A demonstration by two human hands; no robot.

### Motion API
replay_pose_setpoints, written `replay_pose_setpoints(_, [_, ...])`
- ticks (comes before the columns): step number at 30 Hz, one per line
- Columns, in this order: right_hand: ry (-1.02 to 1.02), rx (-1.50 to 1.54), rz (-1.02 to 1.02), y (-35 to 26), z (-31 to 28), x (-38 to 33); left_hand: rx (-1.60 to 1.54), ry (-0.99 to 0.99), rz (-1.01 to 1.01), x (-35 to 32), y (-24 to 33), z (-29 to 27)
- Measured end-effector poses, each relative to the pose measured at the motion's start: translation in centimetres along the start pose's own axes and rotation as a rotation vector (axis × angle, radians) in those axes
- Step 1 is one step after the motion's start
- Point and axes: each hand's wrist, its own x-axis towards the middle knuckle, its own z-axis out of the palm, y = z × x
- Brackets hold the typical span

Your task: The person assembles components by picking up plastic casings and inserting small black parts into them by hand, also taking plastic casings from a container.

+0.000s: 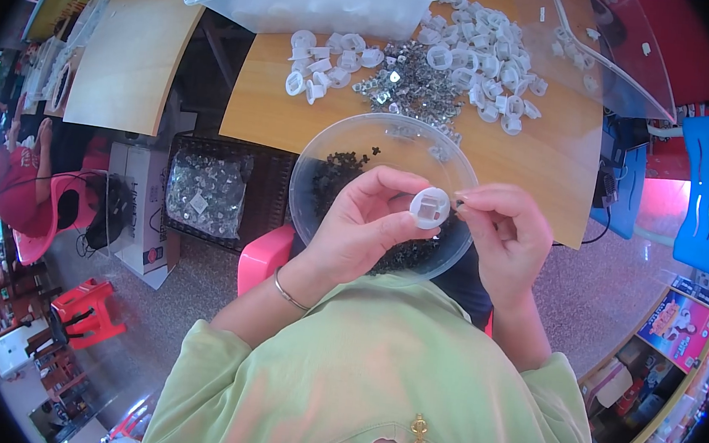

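Observation:
Between the thumb and fingers of my left hand [361, 215] is a round white plastic part [430, 208] with a squarish opening in its face. My right hand [507, 226] is close beside it on the right, thumb and fingertips pinched on a tiny dark piece [460, 205]. Both hands are above a clear round tub [306, 175], which sits at my lap and holds many small black cross-shaped pieces [344, 168]. Behind the tub, a heap of small shiny metal pieces [413, 83] lies on the wooden table [273, 88].
Loose white plastic parts [495, 65] are piled on the table, and a translucent bin [305, 16] of them stands at the back. A bag of metal pieces [205, 194] lies in a dark crate at left. A person in red [25, 184] sits farther left. A blue chair [705, 193] is at right.

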Motion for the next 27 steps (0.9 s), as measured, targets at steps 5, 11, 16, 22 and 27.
replay_pose_setpoints(5, [-0.045,-0.300,-0.206,0.05,0.14,0.55,0.155,-0.031,0.076,0.17,-0.22,-0.11])
replay_pose_setpoints(11, [-0.057,-0.293,-0.195,-0.08,0.20,0.61,0.155,-0.017,0.104,0.06,-0.43,-0.49])
replay_pose_setpoints(16, [-0.045,-0.315,-0.287,-0.56,0.71,0.65,0.226,0.013,0.133,0.09,-0.53,-0.39])
replay_pose_setpoints(22, [-0.029,-0.297,-0.350,-0.31,0.83,0.59,0.321,-0.049,0.198,0.08,-0.52,-0.52])
replay_pose_setpoints(27, [-0.032,-0.346,-0.360,-0.52,0.81,0.69,0.345,-0.063,0.219,0.06,-0.67,-0.71])
